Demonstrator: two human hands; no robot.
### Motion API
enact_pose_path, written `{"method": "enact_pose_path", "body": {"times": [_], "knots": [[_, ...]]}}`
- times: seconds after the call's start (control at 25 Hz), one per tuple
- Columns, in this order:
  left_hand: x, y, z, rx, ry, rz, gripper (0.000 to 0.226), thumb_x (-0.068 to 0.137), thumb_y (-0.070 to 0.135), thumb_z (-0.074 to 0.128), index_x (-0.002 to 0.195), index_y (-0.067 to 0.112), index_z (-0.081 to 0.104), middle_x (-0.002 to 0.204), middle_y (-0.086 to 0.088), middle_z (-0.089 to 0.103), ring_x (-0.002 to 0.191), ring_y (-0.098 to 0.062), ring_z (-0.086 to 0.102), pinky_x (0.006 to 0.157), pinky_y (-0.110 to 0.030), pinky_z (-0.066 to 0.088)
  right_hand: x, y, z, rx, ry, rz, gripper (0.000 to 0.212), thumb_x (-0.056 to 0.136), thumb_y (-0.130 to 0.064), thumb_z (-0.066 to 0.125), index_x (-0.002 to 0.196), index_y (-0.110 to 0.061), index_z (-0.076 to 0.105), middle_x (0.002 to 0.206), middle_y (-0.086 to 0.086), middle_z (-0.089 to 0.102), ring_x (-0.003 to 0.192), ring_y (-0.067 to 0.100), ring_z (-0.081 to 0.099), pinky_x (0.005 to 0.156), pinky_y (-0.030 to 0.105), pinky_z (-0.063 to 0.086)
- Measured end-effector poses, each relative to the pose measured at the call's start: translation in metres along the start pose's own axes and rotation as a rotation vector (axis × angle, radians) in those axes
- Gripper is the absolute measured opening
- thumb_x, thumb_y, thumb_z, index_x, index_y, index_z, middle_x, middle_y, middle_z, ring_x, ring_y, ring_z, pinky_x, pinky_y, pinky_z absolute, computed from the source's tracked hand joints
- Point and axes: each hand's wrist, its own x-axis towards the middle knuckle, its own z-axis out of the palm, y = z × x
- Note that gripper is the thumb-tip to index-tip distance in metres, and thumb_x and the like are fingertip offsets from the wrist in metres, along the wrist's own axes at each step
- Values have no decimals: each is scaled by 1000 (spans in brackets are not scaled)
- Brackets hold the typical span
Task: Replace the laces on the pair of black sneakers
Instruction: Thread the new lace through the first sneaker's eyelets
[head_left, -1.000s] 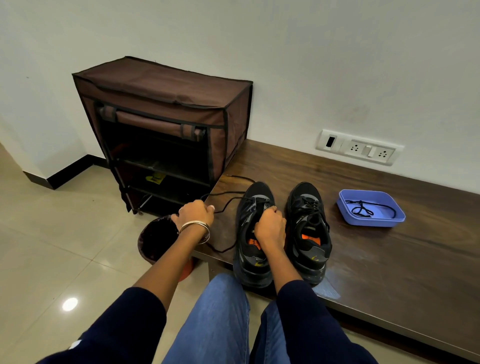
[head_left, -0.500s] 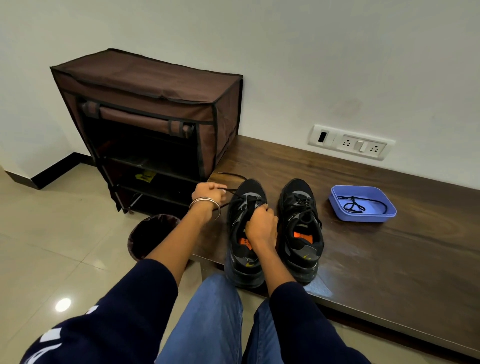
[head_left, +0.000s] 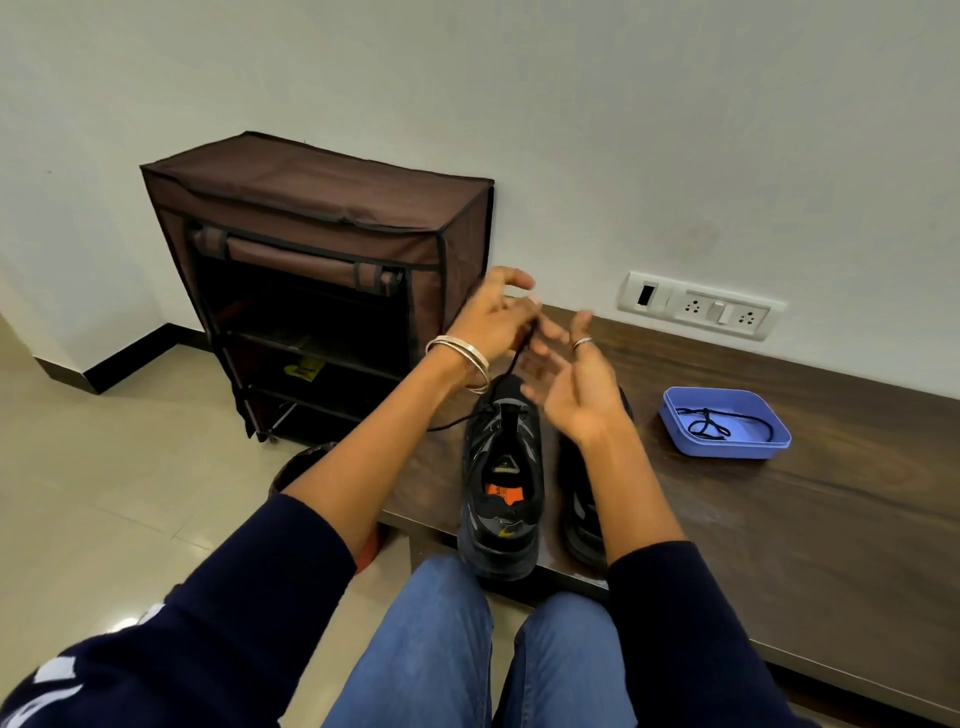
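— Above the left sneaker (head_left: 501, 483), what are the hands doing?

— The left hand (head_left: 491, 322) is pinching a black lace (head_left: 511, 366) that is running up from that sneaker's front eyelets; the right hand (head_left: 574, 384) is hovering just beside it, fingers spread, gripping nothing.

— And the other shoe?

— The right sneaker (head_left: 584, 519) is standing just right of the left sneaker on the wooden bench (head_left: 779, 545), half hidden by the forearm. Further right, a blue tray (head_left: 727, 441) is holding another lace (head_left: 709, 423).
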Motion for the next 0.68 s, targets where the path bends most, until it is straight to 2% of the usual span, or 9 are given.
{"method": "enact_pose_path", "body": {"times": [0.08, 0.12, 0.2, 0.24, 0.32, 0.4, 0.48, 0.6, 0.68], "knots": [[-4, 0, 2, 98, -171, 37, 15, 99, 2, 44, 107, 12, 36, 62, -8, 62, 42, -13, 53, 45, -24, 45, -6, -20, 7, 234, -118, -23, 46, 91, -56, 52, 123, -22, 53, 105, 9, 69, 76, 20, 64, 69, 36, 47], [-5, -1, -1, 148, -222, 51, 18, 98, 0, 45, 108, 11, 34, 60, -8, 59, 41, -11, 50, 45, -23, 42, -7, -27, 8, 274, -147, -45, 40, 94, -51, 53, 124, -24, 54, 112, 11, 68, 88, 24, 67, 72, 37, 48], [-8, -4, -15, 282, -244, 41, 23, 97, 2, 47, 112, 12, 32, 61, -7, 59, 44, -11, 49, 49, -24, 41, -11, -37, 5, 274, -173, -117, 30, 98, -39, 51, 123, -26, 57, 120, 7, 67, 108, 24, 65, 84, 40, 49], [-7, -8, -24, 385, -214, 36, 25, 97, 4, 48, 113, 14, 32, 62, -5, 62, 48, -13, 52, 54, -26, 43, -11, -40, 1, 267, -154, -161, 25, 98, -32, 51, 120, -26, 60, 118, 2, 68, 106, 20, 64, 86, 39, 48], [-7, -15, -43, 725, -89, 48, 29, 94, 7, 51, 116, 20, 37, 67, 4, 64, 64, -15, 60, 71, -32, 45, -10, -41, -8, 238, -41, -217, 20, 97, -17, 53, 110, -24, 66, 106, -4, 71, 95, 14, 64, 79, 33, 47], [-8, -22, -63, 1180, 117, 36, 25, 92, 13, 50, 115, 25, 50, 75, 7, 60, 83, -19, 56, 85, -38, 38, -9, -38, -14, 125, 142, -215, 24, 95, -4, 52, 103, -18, 69, 94, -3, 74, 80, 12, 65, 67, 25, 43], [-8, -29, -80, 1429, 283, -9, 20, 96, 17, 48, 110, 21, 62, 89, -3, 61, 92, -26, 52, 85, -40, 39, -6, -31, -24, 68, 275, -198, 24, 93, 3, 53, 100, -13, 69, 90, 2, 74, 71, 12, 65, 58, 21, 39], [-10, -42, -102, 1420, 497, -110, 17, 94, 6, 48, 104, 6, 62, 102, -16, 64, 96, -39, 59, 71, -44, 48, -2, -20, -38, 191, 367, -190, 20, 91, 8, 53, 97, -5, 67, 88, 9, 69, 69, 14, 62, 55, 18, 43], [-10, -51, -114, 1357, 603, -221, 15, 93, 2, 50, 104, 0, 60, 106, -21, 61, 96, -43, 59, 73, -46, 49, 1, -14, -45, 244, 431, -206, 19, 91, 12, 51, 96, 0, 65, 86, 12, 66, 71, 15, 63, 57, 17, 51]]}}
